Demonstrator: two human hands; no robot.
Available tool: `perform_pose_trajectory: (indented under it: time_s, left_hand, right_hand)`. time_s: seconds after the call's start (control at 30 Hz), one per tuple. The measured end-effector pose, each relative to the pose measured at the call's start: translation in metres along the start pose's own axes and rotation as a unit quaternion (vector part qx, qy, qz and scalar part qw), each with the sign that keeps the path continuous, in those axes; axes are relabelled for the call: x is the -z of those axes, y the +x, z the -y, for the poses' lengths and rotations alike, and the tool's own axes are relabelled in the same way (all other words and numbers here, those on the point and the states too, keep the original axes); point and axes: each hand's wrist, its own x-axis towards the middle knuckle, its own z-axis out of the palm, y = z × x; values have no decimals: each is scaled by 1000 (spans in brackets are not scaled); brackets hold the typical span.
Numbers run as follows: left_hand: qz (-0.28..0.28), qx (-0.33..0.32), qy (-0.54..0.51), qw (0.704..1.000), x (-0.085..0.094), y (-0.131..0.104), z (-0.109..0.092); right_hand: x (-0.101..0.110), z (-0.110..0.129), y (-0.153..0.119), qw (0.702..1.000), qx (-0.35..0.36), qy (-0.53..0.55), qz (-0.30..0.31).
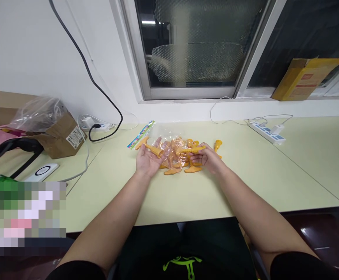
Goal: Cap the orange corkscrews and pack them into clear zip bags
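Observation:
My left hand (148,164) is closed on an orange foot-shaped plastic piece (155,149) with a flared, hollow end. That hollow end faces right, and the foot end lies by my fingers. In my right hand (211,158), a similar yellow-orange plastic piece (190,149) is held level between thumb and fingers, pointing left. Between and beyond my hands lies a clear plastic bag (169,131) with a colourful header strip (141,135). Several more orange pieces lie at the bag; whether all are inside it I cannot tell. Foot-like ends (173,171) show at its near side.
Another orange piece (217,145) lies right of my right hand. At the back right is a power strip (267,132) with cables. On the left are an open cardboard box (58,136), a black cable (99,87) and a white charging pad (43,171). The table edge (183,222) is near me.

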Motion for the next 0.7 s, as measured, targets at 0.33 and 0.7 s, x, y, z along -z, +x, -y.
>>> perform_pose_trajectory:
  time_s: [0.33,0.7]
  left_hand:
    - [20,48,11,999,-12,-7,10]
    - [0,47,11,999,-8,-5,6]
  right_hand:
    - [-23,-16,-3,992,20,-13,121]
    - [-18,-11,-3,985,-104,103,94]
